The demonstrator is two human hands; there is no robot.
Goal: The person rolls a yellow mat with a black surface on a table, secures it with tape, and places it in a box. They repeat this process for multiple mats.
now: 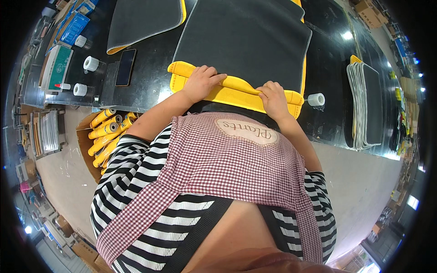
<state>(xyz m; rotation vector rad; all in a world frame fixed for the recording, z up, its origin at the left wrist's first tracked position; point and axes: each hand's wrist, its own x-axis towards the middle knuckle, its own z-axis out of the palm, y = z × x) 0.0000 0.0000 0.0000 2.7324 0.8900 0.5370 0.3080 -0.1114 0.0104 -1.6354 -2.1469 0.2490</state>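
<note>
A dark mat (241, 41) with a pale stitched border lies on the black table in front of me. Its near end is turned up, so the yellow side (236, 94) shows as a folded strip along the table's near edge. My left hand (201, 83) is closed over the left part of this fold, its fingers curled on the top edge. Farther right, my right hand (274, 99) pinches the same fold between thumb and fingers. Under both palms the cloth is hidden.
Another dark mat (143, 20) lies at the far left, near a phone (125, 67) and white tape rolls (91, 63). One tape roll (316, 99) stands right of my hands. A mat stack (364, 104) sits farther right. Rolled yellow mats (107, 129) fill a carton below the table.
</note>
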